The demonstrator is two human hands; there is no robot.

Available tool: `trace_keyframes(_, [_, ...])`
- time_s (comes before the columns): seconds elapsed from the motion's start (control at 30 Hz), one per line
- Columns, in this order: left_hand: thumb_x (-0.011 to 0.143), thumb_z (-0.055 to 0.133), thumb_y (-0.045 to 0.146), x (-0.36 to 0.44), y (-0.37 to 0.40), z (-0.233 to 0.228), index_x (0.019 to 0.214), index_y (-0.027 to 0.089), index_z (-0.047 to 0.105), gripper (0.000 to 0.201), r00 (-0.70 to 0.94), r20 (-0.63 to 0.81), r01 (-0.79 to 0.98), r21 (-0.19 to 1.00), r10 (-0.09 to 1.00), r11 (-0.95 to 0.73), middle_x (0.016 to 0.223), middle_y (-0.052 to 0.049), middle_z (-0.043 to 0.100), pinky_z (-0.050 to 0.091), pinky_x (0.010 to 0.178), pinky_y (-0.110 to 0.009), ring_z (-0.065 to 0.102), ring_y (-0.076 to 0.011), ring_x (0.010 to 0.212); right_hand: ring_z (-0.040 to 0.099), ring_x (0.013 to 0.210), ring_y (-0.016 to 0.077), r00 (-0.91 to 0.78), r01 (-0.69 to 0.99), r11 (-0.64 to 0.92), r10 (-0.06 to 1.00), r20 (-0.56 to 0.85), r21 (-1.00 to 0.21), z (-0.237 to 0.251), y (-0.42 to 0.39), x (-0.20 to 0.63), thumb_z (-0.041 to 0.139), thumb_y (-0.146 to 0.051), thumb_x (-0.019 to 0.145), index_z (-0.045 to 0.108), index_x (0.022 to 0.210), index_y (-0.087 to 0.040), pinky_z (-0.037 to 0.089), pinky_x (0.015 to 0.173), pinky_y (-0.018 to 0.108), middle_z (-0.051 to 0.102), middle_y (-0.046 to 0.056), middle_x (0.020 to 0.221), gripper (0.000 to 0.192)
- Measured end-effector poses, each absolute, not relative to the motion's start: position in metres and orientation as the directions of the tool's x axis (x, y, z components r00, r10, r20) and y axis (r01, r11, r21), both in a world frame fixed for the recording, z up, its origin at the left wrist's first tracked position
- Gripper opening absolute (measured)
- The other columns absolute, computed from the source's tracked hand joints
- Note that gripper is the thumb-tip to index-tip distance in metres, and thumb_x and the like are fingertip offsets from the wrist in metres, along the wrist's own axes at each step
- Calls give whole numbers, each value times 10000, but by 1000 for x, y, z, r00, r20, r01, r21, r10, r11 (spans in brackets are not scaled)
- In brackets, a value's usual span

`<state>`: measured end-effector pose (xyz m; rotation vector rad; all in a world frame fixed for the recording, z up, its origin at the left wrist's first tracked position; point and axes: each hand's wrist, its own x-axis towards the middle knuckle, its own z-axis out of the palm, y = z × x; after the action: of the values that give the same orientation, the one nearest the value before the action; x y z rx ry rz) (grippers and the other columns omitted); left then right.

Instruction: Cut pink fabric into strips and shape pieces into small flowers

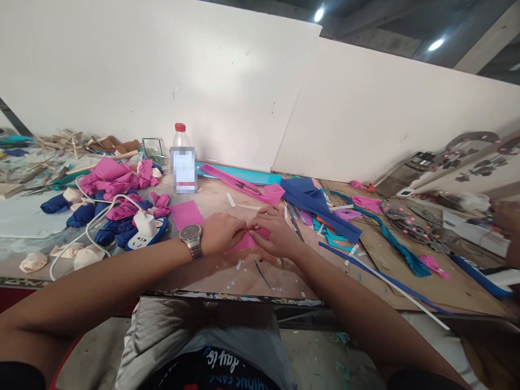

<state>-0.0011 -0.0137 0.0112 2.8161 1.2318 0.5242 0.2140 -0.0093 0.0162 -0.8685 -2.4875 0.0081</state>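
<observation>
Both hands' grip point(221, 233) point(276, 234) on pink paper point(247, 241) near table edge point(227, 295)

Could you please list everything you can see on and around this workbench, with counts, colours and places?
pink paper piece: one, pink, pinched under both hands at the bench's near middle
pink paper square: one, pink, flat, left of the hands
plastic bottle: one, clear with red cap, upright by the wall
power strip: one, blue and white, white charger plugged in, left
folded paper flowers: many, pink, dark blue and cream, heaped far left
blue paper sheets: several, dark blue, right of the hands
workbench: one, brown
wristwatch: one, silver, left wrist
left hand: on the pink piece
right hand: on the pink piece
</observation>
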Motion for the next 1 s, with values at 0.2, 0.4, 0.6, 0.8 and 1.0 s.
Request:
trace_keyframes(0.2, [930, 510, 385, -1, -16, 13, 880, 222, 710, 263, 611, 312, 701, 214, 728, -680, 759, -45, 729, 312, 577, -301, 656, -197, 691, 569, 1033, 240, -670, 573, 804, 572, 473, -160, 18, -11, 213, 601, -210, 916, 645, 873, -220, 286, 959, 449, 732, 22, 873, 62])
trace_keyframes(0.4, [916, 527, 370, -1, -14, 12, 881, 235, 712, 232, 601, 287, 720, 209, 745, -662, 757, -37, 727, 314, 584, -303, 661, -202, 708, 564, 1038, 242, -681, 555, 814, 564, 467, -173, 18, -11, 213, 603, -228, 929, 654, 895, -227, 311, 960, 445, 737, 29, 891, 61])
trace_keyframes(0.6, [883, 553, 349, -2, -14, 12, 846, 231, 706, 197, 604, 275, 737, 166, 748, -655, 739, -40, 711, 327, 585, -296, 661, -206, 710, 570, 1002, 230, -677, 556, 814, 560, 477, -167, 16, -10, 213, 613, -222, 925, 656, 876, -222, 294, 950, 441, 738, 20, 879, 65])
trace_keyframes(0.8, [914, 522, 385, -1, -17, 16, 856, 222, 714, 258, 597, 280, 719, 228, 752, -656, 753, -47, 727, 354, 599, -292, 666, -205, 706, 578, 975, 221, -669, 568, 807, 568, 479, -163, 16, -10, 211, 616, -224, 920, 641, 854, -216, 279, 954, 437, 729, 16, 851, 70])
trace_keyframes(1.0, [924, 507, 344, -1, -16, 18, 872, 224, 733, 261, 594, 280, 712, 253, 754, -655, 757, -47, 738, 369, 607, -293, 676, -206, 712, 580, 1013, 228, -671, 570, 804, 574, 470, -169, 16, -9, 213, 606, -243, 934, 653, 908, -228, 292, 965, 434, 734, 24, 895, 56])
